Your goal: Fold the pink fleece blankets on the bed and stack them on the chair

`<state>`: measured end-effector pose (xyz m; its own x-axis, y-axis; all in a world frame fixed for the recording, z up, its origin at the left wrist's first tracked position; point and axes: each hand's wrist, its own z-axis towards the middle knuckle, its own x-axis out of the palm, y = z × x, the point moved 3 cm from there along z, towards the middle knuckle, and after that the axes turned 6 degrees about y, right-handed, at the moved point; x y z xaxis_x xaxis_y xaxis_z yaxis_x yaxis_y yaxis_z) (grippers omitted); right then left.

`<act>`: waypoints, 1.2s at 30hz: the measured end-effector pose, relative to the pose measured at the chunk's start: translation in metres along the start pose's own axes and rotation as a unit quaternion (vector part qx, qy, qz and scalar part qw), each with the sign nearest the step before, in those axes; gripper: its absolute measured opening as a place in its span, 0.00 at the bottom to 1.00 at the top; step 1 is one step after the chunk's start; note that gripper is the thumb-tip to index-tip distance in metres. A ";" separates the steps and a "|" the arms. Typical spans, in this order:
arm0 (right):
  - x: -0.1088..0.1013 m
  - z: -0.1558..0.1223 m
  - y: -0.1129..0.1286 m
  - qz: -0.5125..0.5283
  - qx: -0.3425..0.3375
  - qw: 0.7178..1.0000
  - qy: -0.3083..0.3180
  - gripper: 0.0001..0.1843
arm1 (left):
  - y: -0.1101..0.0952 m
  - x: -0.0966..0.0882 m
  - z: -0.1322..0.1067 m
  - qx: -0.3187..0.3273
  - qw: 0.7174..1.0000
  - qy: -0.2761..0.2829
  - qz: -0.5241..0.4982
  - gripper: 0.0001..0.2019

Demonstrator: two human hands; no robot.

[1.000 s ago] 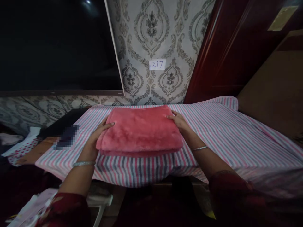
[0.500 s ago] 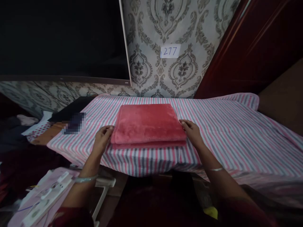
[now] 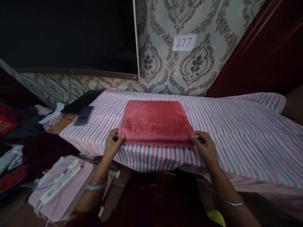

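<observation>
A pink stand [image 3: 81, 176] at the left bears a white power strip [image 3: 60, 183]. The folded blanket [image 3: 156, 119], coral red and plush with darker mottling (its layers show along the near edge), lies flat on the cloth-covered, striped surface [image 3: 241, 132]. The left hand [image 3: 112, 144] and right hand [image 3: 206, 147] each pinch a near corner of it.

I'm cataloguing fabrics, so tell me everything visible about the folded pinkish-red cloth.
The folded cloth is plain pinkish-red and looks plush, with lighter and darker patches. It lies flat in a neat, layered rectangle; a lower layer shows along the near edge. It rests on the striped cover. The left hand and right hand touch its near corners; how firm each grip is, I can't tell.
</observation>
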<state>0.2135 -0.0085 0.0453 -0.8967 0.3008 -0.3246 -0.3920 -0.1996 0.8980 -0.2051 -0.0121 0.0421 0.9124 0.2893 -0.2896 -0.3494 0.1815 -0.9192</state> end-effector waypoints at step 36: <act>0.002 0.032 0.000 0.121 0.167 0.967 0.147 0.28 | -0.013 -0.022 0.051 -0.171 0.984 0.041 -0.029 0.32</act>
<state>0.2185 0.0222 0.0546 -0.9928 -0.0047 -0.1194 -0.1193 0.0967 0.9881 -0.2314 0.0269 0.0744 0.9475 0.2082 -0.2426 -0.2178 -0.1354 -0.9666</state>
